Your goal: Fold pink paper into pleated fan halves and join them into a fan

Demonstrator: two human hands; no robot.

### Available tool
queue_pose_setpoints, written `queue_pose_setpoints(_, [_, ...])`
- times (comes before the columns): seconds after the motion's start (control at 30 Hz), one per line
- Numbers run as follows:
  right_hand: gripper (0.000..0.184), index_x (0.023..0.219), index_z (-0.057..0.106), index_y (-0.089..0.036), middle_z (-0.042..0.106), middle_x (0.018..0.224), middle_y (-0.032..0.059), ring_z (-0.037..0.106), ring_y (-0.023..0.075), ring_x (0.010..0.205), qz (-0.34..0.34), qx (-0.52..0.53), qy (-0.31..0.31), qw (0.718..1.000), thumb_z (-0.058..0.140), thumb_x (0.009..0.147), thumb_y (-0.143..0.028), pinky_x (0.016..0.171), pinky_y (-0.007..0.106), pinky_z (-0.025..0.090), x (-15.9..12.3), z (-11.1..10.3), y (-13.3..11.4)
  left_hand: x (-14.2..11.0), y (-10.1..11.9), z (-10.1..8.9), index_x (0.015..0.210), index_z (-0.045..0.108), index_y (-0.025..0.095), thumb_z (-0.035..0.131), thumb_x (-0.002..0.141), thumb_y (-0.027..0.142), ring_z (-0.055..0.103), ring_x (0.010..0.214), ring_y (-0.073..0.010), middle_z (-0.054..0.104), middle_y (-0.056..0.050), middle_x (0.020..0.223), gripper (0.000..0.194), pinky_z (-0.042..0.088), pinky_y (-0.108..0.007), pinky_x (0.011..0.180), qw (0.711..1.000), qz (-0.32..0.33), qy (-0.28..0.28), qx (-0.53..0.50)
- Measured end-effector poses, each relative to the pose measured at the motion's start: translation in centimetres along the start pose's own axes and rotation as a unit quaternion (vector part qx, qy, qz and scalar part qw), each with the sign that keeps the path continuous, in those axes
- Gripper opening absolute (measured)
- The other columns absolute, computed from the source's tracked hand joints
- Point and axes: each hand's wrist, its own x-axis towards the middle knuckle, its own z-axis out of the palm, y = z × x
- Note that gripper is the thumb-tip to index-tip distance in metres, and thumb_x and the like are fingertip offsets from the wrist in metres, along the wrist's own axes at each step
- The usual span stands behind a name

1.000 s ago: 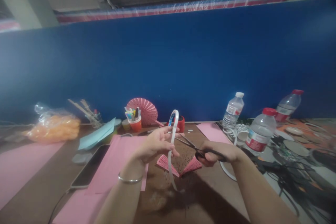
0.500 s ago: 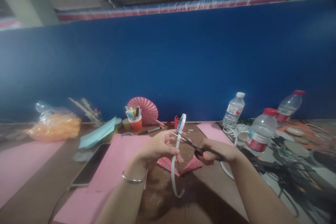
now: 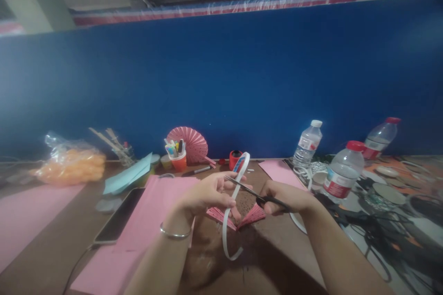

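Observation:
My left hand [image 3: 214,192] pinches a narrow white tape [image 3: 226,226] between thumb and fingers. The tape's upper part loops round, with blue and red print on its inner side, and its lower end hangs in a curl over the table. In my right hand [image 3: 285,197] are black-handled scissors [image 3: 249,190], fingers wrapped round the handles. The blades lie across the tape just above my left thumb; whether they have cut it I cannot tell. Below both hands, a pink pleated paper fan [image 3: 254,214] lies partly spread, its middle partly hidden by the left hand.
Pink paper sheets [image 3: 152,214] and a dark tablet [image 3: 119,219] lie left. Behind stand a round pink fan [image 3: 194,145], a cup of pens [image 3: 179,162] and a red tape roll [image 3: 236,160]. Water bottles [image 3: 344,173] and tangled dark cables [image 3: 377,228] crowd the right.
The scissor blades have come closer together across the tape. The tape loop has tilted slightly to the right at its top, while both hands stay in nearly the same place.

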Motion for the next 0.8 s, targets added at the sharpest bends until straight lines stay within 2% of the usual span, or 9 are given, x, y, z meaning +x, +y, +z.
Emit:
queue_pose_setpoints(0.2, [0.059, 0.059, 0.046, -0.014, 0.039, 0.054, -0.0037, 0.031, 0.0071, 0.049, -0.067, -0.008, -0.024, 0.997, 0.042, 0.063, -0.072, 0.046, 0.021, 0.022, -0.1, -0.1, -0.6, 0.1, -0.1, -0.1, 0.115, 0.042, 0.017, 0.062, 0.065, 0.006, 0.065, 0.062, -0.0137, 0.050, -0.016, 0.118, 0.055, 0.047, -0.018, 0.050, 1.000, 0.008, 0.013, 0.011])
queue_pose_setpoints(0.37, [0.050, 0.062, 0.046, -0.015, 0.040, 0.055, -0.0047, 0.032, 0.0079, 0.050, -0.014, -0.089, 0.075, 0.993, 0.054, 0.060, -0.065, 0.045, 0.021, 0.022, 0.5, 0.8, -1.5, 0.0, -0.2, -0.5, 0.115, 0.041, 0.016, 0.063, 0.066, 0.009, 0.064, 0.062, -0.0127, 0.048, -0.018, 0.121, 0.055, 0.047, -0.018, 0.051, 0.999, 0.019, 0.034, 0.024])
queue_pose_setpoints(0.47, [0.042, 0.066, 0.046, -0.018, 0.046, 0.061, -0.0033, 0.038, 0.0108, 0.055, 0.013, -0.228, 0.250, 0.941, 0.063, 0.058, -0.056, 0.048, 0.021, 0.027, 0.4, 1.1, -2.4, -0.4, 0.1, -0.7, 0.115, 0.041, 0.018, 0.063, 0.066, 0.010, 0.065, 0.063, -0.0136, 0.043, -0.018, 0.126, 0.054, 0.048, -0.021, 0.054, 0.998, 0.024, 0.038, 0.042])
queue_pose_setpoints(0.53, [0.037, 0.072, 0.047, -0.019, 0.050, 0.069, 0.0000, 0.044, 0.0145, 0.061, 0.025, -0.311, 0.386, 0.868, 0.062, 0.060, -0.050, 0.054, 0.024, 0.032, -0.1, 0.7, -2.7, -0.6, 0.3, -0.9, 0.114, 0.040, 0.018, 0.062, 0.067, 0.010, 0.065, 0.063, -0.0135, 0.038, -0.019, 0.131, 0.053, 0.049, -0.022, 0.057, 0.998, 0.022, 0.042, 0.049])
queue_pose_setpoints(0.6, [0.034, 0.081, 0.048, -0.018, 0.053, 0.078, 0.0043, 0.049, 0.0186, 0.071, 0.044, -0.359, 0.479, 0.800, 0.060, 0.064, -0.046, 0.062, 0.027, 0.035, -0.5, 0.0, -2.2, -0.9, 0.5, -1.1, 0.114, 0.039, 0.018, 0.061, 0.068, 0.010, 0.065, 0.064, -0.0132, 0.032, -0.020, 0.134, 0.051, 0.050, -0.023, 0.058, 0.997, 0.016, 0.058, 0.052])
queue_pose_setpoints(0.67, [0.036, 0.087, 0.049, -0.017, 0.055, 0.084, 0.0077, 0.051, 0.0217, 0.077, 0.096, -0.382, 0.519, 0.759, 0.058, 0.064, -0.043, 0.067, 0.029, 0.036, -0.6, -1.0, -0.9, -1.0, 0.7, -1.3, 0.115, 0.036, 0.018, 0.060, 0.069, 0.010, 0.065, 0.066, -0.0137, 0.029, -0.021, 0.135, 0.053, 0.050, -0.024, 0.059, 0.995, 0.020, 0.086, 0.056])
queue_pose_setpoints(0.7, [0.036, 0.089, 0.050, -0.017, 0.055, 0.085, 0.0091, 0.052, 0.0229, 0.078, 0.135, -0.390, 0.512, 0.753, 0.058, 0.064, -0.042, 0.067, 0.029, 0.036, -0.5, -1.3, 0.1, -1.1, 0.8, -1.4, 0.116, 0.035, 0.018, 0.060, 0.069, 0.010, 0.065, 0.067, -0.0140, 0.027, -0.021, 0.136, 0.054, 0.050, -0.024, 0.060, 0.993, 0.027, 0.101, 0.058])
queue_pose_setpoints(0.73, [0.035, 0.087, 0.051, -0.016, 0.056, 0.085, 0.0104, 0.053, 0.0238, 0.079, 0.172, -0.394, 0.497, 0.753, 0.058, 0.064, -0.041, 0.066, 0.029, 0.036, -0.3, -1.6, 1.3, -1.1, 0.9, -1.5, 0.116, 0.034, 0.018, 0.060, 0.069, 0.010, 0.065, 0.067, -0.0142, 0.027, -0.021, 0.136, 0.054, 0.051, -0.025, 0.061, 0.991, 0.037, 0.114, 0.060])
queue_pose_setpoints(0.8, [0.035, 0.085, 0.055, -0.014, 0.059, 0.084, 0.0121, 0.055, 0.0241, 0.078, 0.232, -0.380, 0.427, 0.787, 0.061, 0.062, -0.040, 0.065, 0.028, 0.036, 0.5, -1.8, 3.8, -1.2, 1.0, -1.5, 0.117, 0.033, 0.018, 0.059, 0.070, 0.012, 0.065, 0.070, -0.0152, 0.025, -0.022, 0.136, 0.054, 0.051, -0.027, 0.064, 0.986, 0.055, 0.140, 0.067])
